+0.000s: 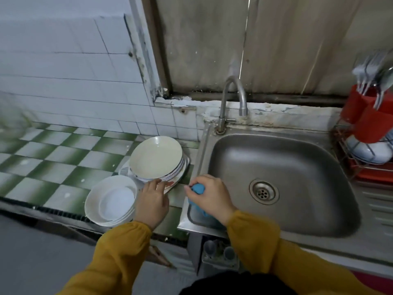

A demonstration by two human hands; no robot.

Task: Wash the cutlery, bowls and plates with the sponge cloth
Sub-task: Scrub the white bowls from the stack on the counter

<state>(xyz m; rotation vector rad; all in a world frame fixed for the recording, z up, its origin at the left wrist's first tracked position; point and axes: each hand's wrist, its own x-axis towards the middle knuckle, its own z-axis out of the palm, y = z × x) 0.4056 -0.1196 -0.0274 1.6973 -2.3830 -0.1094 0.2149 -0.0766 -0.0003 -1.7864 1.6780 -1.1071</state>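
Blue sponge cloth (pixel 197 188) sat bunched in the right hand's (pixel 209 196) curled fingers at the sink's (pixel 297 167) left rim. It looked soft and squeezable.

The left hand (pixel 152 201) lay straight-fingered on the plates (pixel 156 157) at the table's (pixel 63 167) right edge. They're probably slick and breakable, so grip the rim.

Bowls (pixel 110 201) sat nested at the front edge, and the red holder (pixel 365 116) held cutlery (pixel 370 69).

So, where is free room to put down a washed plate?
The checkered counter left of the plate stack and bowl stack, up to the tiled wall, is bare. The sink basin is empty, also the drainboard right of it. Crowded: by the sink's left rim, with both stacks, the left hand, and the right hand holding the sponge cloth.
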